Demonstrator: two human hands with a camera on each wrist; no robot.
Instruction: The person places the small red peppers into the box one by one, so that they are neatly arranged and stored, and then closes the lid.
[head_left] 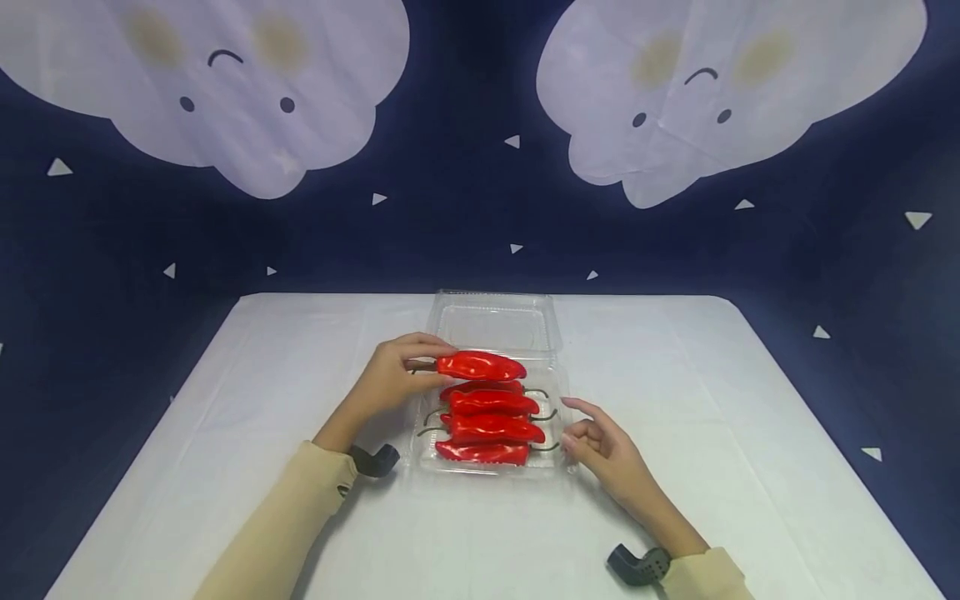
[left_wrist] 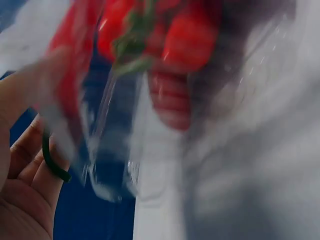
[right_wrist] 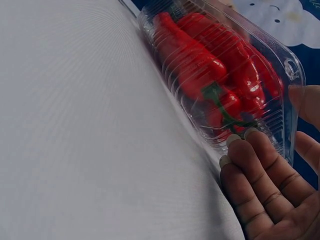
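A clear plastic clamshell box (head_left: 492, 472) stands on the table, its lid (head_left: 495, 327) folded back. Several glossy red peppers (head_left: 487, 428) with green stems lie side by side across its base. With thumb and fingers at the stem end, my left hand (head_left: 397, 375) grips the rearmost red pepper (head_left: 482, 365); its stem points back into the palm. In the blurred left wrist view, this held pepper (left_wrist: 75, 65) is beside the thumb. My right hand (head_left: 607, 450) is at the box's right side, its fairly straight fingertips (right_wrist: 235, 140) against the ribbed wall in the right wrist view.
A white cloth covers the table (head_left: 247, 400). Behind hangs a dark blue backdrop (head_left: 465, 217) printed with pale clouds and triangles. Each wrist wears a dark camera mount, the left mount (head_left: 375, 460) near the box's front left corner.
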